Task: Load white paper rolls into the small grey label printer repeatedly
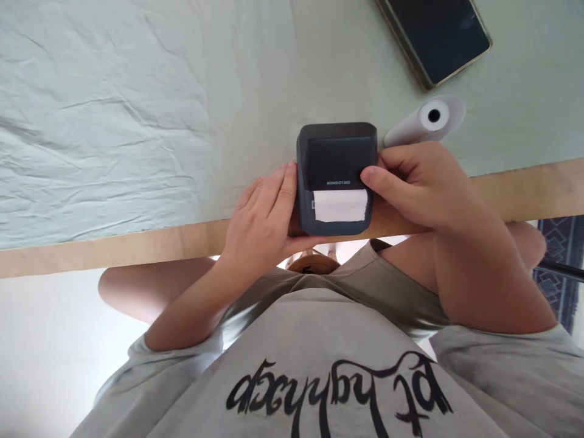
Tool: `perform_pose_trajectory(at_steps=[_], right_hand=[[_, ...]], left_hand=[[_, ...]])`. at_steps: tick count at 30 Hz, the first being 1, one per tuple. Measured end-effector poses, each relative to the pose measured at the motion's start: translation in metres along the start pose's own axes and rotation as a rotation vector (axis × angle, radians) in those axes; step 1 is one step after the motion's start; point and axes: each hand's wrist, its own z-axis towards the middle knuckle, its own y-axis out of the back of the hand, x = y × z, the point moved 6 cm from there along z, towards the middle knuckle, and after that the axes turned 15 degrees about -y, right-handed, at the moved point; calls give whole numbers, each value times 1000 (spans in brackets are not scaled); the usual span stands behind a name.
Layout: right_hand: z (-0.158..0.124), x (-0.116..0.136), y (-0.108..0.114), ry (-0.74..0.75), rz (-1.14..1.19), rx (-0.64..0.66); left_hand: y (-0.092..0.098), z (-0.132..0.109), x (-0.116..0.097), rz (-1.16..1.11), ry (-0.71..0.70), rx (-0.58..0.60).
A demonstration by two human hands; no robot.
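Note:
A dark label printer [340, 158] with a closed lid sits at the table's front edge. A strip of white paper [341, 205] sticks out of its slot, the end ragged. My left hand [264, 213] holds the printer from the left, fingers along its side and thumb at its front edge. On the other side, my right hand [420, 182] grips the right side, with the thumb on the lid's corner and the other fingers curled beside the body. Just behind that hand lies a white paper roll [410, 125], its dark core hole showing and a loose flap trailing.
A smartphone [440, 36] with a dark screen lies farther back on the right. Pale green cloth [137, 121], wrinkled on the left, covers the table. The bare wooden table edge [182, 238] runs in front of my lap.

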Motion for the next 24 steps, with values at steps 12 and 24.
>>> perform_pose_trajectory(at_steps=[12, 24], right_hand=[[0, 0, -4, 19, -126, 69], [-23, 17, 12, -48, -67, -107]], left_hand=[[17, 6, -2, 40, -28, -86], [7, 4, 8, -135, 34, -50]])
